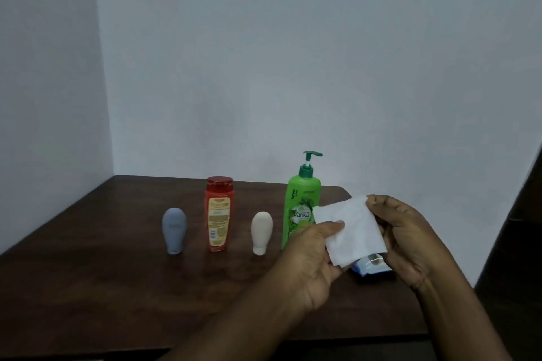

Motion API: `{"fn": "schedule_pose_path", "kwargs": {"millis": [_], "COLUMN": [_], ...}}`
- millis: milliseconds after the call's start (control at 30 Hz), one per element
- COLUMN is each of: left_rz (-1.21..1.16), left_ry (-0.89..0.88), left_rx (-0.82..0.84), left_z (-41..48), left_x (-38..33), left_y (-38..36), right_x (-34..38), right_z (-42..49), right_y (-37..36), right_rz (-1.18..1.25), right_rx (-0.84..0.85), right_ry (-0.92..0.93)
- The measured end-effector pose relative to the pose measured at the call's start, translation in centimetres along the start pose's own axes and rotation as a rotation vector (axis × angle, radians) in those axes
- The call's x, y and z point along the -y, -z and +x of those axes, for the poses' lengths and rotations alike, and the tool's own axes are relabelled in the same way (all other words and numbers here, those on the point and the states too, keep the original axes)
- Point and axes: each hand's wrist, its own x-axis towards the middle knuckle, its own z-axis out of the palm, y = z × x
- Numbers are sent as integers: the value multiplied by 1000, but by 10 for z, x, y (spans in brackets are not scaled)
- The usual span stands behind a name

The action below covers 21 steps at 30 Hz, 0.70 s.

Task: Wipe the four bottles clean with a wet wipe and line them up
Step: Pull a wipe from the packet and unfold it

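While left hand (311, 255) and right hand (410, 240) pinch a wipe (352, 231), a dark wooden table (102, 272) meets pale walls (264, 67).

Gaps separate the grey bottle (174, 231), red bottle (218, 214), cream bottle (262, 231) and green bottle (299, 199), with a wipe pack (372, 268) further right.

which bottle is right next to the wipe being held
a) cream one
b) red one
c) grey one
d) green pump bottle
D: the green pump bottle stands just behind the white wipe, which the left hand and right hand hold in front of it.
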Motion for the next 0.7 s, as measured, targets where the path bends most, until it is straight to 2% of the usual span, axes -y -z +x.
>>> {"fn": "schedule_pose_path", "kwargs": {"millis": [133,267,367,433,500,700], "left_rz": [83,117,226,316,348,442], "left_ry": [-55,-159,-401,-578,-684,-721], "left_rx": [-49,-17,34,83,112,151], "left_z": [-13,-32,-54,-68,-78,-86], "left_x": [-10,-23,-37,-49,-63,-79], "left_y": [17,28,33,37,38,42], "right_x": [0,-1,8,20,31,29], "right_z": [-15,-22,-35,-45,-51,-52], "right_y": [-19,-29,-37,-37,-37,-42], "right_rz": [98,-19,-16,-90,-184,-159], "right_rx": [97,178,247,257,289,331], "right_ry": [-101,-75,71,296,470,428]}}
